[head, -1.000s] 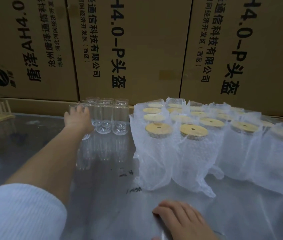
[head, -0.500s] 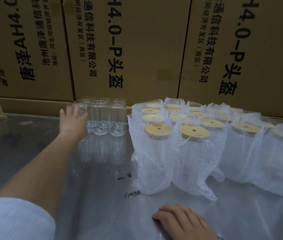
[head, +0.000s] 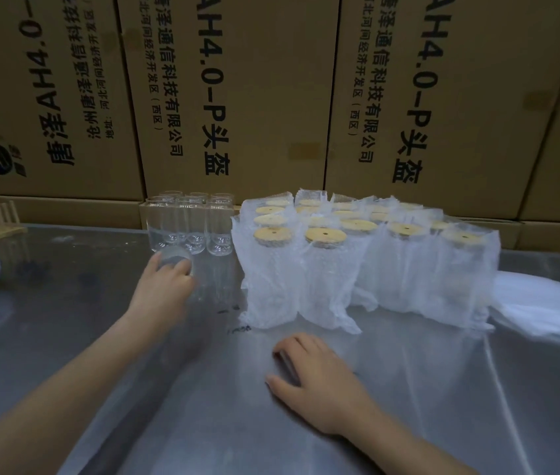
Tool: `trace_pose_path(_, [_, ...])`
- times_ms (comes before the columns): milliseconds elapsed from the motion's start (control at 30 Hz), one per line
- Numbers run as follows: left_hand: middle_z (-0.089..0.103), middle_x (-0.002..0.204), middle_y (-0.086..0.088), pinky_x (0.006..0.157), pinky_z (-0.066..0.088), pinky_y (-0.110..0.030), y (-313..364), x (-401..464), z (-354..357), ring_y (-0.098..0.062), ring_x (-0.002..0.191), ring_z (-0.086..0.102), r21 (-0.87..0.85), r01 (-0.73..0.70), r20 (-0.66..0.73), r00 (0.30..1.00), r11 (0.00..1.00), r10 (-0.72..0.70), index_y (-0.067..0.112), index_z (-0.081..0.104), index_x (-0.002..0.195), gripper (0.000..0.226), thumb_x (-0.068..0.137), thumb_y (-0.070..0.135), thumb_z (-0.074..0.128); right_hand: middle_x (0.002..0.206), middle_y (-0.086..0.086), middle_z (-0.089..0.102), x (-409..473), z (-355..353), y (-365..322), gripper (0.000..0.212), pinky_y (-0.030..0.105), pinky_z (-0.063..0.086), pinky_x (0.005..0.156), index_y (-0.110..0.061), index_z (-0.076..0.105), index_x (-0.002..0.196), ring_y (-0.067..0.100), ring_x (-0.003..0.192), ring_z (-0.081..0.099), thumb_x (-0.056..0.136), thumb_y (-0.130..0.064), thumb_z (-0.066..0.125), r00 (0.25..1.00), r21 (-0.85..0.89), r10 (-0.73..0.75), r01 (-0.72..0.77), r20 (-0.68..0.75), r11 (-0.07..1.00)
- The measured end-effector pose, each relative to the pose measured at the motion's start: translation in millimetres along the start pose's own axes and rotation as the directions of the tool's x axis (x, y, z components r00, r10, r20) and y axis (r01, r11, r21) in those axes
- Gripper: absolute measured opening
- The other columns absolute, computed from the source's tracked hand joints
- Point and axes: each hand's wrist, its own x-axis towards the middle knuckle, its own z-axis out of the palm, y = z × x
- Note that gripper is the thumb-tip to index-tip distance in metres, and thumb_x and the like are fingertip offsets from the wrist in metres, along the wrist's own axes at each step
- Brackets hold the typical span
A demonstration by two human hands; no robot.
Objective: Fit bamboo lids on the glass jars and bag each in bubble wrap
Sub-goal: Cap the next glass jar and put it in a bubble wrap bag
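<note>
In the head view, the left hand (head: 163, 286) reaches forward and curls its fingers round a clear glass jar (head: 175, 264) at the near left corner of the jar cluster. That jar is tilted off vertical, its round mouth turned up toward the camera (how far it leans is hard to judge through the glass). The hand's grip is closed around the jar's side, thumb on the left, fingertips on the right.

Behind it the other bare glass jars (head: 199, 222) stand upright in a tight block, long axes vertical, open mouths up, thick bases on the bench (head: 83, 337). They are smooth, cylindrical and transparent.

Just right of them stands a block of wrapped jars (head: 367, 269), also upright. Each sits in a sleeve of white, pebbly bubble wrap with ragged edges at the bottom, and each is capped by a flat round bamboo lid (head: 325, 235), pale tan with a small hole in the middle.

The right hand (head: 319, 378) lies palm down on the bench, fingers loosely spread, holding nothing.

The bench is dull reflective metal under a creased clear film. More white wrap (head: 545, 303) lies at the right. Brown printed cardboard cartons (head: 244, 97) form a wall behind.
</note>
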Motion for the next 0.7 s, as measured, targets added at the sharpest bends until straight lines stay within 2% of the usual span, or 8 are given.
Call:
trace_pose_path(67, [0.057, 0.102, -0.006, 0.113, 0.019, -0.047, 16.9, -25.5, -22.7, -0.028, 0.093, 0.064, -0.118, -0.054, -0.103, 0.994, 0.992, 0.042, 0.017, 0.071, 0.104, 0.029, 0.078, 0.008, 0.063, 0.129, -0.006, 0.047, -1.6, -1.3, 2.0, 0.044, 0.026, 0.032, 0.099, -0.024, 0.044, 0.13, 0.013, 0.122, 0.041, 0.094, -0.05, 0.046, 0.999, -0.002, 0.041, -0.041, -0.015, 0.999])
trace_pose_path(100, [0.059, 0.089, -0.009, 0.107, 0.031, -0.053, 24.7, -37.4, -34.4, -0.031, 0.078, 0.066, -0.12, -0.081, -0.195, 0.979, 0.989, 0.056, 0.013, 0.074, 0.091, 0.027, 0.067, 0.001, 0.071, 0.131, -0.005, 0.047, -2.9, -1.9, 2.9, 0.047, 0.026, 0.032, 0.099, -0.023, 0.043, 0.134, 0.014, 0.124, 0.041, 0.094, -0.048, 0.047, 0.998, 0.002, 0.06, -0.06, -0.031, 0.998])
trace_pose_path(200, [0.055, 0.062, -0.008, 0.077, 0.053, -0.055, 48.5, -71.5, -72.5, -0.028, 0.047, 0.059, -0.126, -0.183, -0.424, 0.899, 0.975, 0.114, 0.013, 0.073, 0.063, 0.033, 0.037, -0.006, 0.079, 0.136, -0.003, 0.046, -9.6, -5.2, 3.1, 0.053, 0.025, 0.032, 0.096, -0.021, 0.039, 0.138, 0.014, 0.127, 0.041, 0.092, -0.046, 0.051, 0.992, 0.021, 0.089, -0.087, -0.085, 0.996])
trace_pose_path(267, [0.056, 0.062, -0.005, 0.074, 0.053, -0.045, 65.3, -87.3, -94.6, -0.027, 0.047, 0.058, -0.144, -0.253, -0.483, 0.862, 0.957, 0.155, 0.016, 0.074, 0.064, 0.03, 0.04, -0.002, 0.074, 0.136, -0.004, 0.046, -16.3, -8.9, 3.0, 0.06, 0.024, 0.033, 0.095, -0.022, 0.037, 0.138, 0.013, 0.125, 0.043, 0.088, -0.049, 0.058, 0.987, 0.084, 0.101, -0.091, -0.121, 0.992])
trace_pose_path(367, [0.06, 0.069, -0.005, 0.069, 0.039, -0.034, 90.0, -103.6, -121.2, -0.028, 0.053, 0.058, -0.258, -0.349, -0.512, 0.84, 0.901, 0.179, 0.015, 0.076, 0.075, 0.035, 0.044, -0.001, 0.073, 0.14, -0.01, 0.041, -32.1, -16.5, 5.5, 0.083, 0.024, 0.036, 0.101, -0.026, 0.028, 0.143, 0.009, 0.127, 0.043, 0.077, -0.058, 0.067, 0.986, 0.228, 0.105, -0.073, -0.132, 0.971])
trace_pose_path(500, [0.064, 0.077, -0.002, 0.059, 0.041, -0.027, 126.2, -116.6, -155.6, -0.025, 0.058, 0.058, -0.374, -0.47, -0.52, 0.82, 0.8, 0.239, 0.018, 0.077, 0.085, 0.05, 0.039, -0.002, 0.076, 0.139, -0.021, 0.034, -57.4, -32.3, 10.6, 0.11, 0.023, 0.039, 0.103, -0.028, 0.017, 0.146, 0.0, 0.128, 0.041, 0.055, -0.076, 0.058, 0.977, 0.398, 0.123, -0.046, -0.172, 0.916])
trace_pose_path(600, [0.065, 0.082, -0.003, 0.059, 0.042, -0.028, 149.9, -113.3, -174.4, -0.024, 0.063, 0.059, -0.448, -0.563, -0.55, 0.786, 0.695, 0.283, 0.018, 0.076, 0.089, 0.045, 0.051, -0.004, 0.065, 0.127, -0.023, 0.048, -70.9, -44.1, 21.5, 0.094, 0.023, 0.046, 0.094, -0.031, 0.032, 0.136, -0.002, 0.117, 0.051, 0.053, -0.068, 0.059, 0.935, 0.465, 0.2, -0.044, -0.292, 0.884])
trace_pose_path(700, [0.067, 0.098, -0.003, 0.071, 0.047, -0.033, 173.8, -101.3, -179.7, -0.025, 0.083, 0.061, -0.475, -0.591, -0.617, 0.752, 0.653, 0.232, 0.015, 0.072, 0.103, 0.045, 0.063, -0.005, 0.064, 0.104, -0.026, 0.056, -81.9, -58.1, 38.1, 0.071, 0.007, 0.042, 0.077, -0.041, 0.039, 0.113, -0.015, 0.096, 0.054, 0.05, -0.065, 0.061, 0.87, 0.512, 0.297, -0.06, -0.394, 0.857])
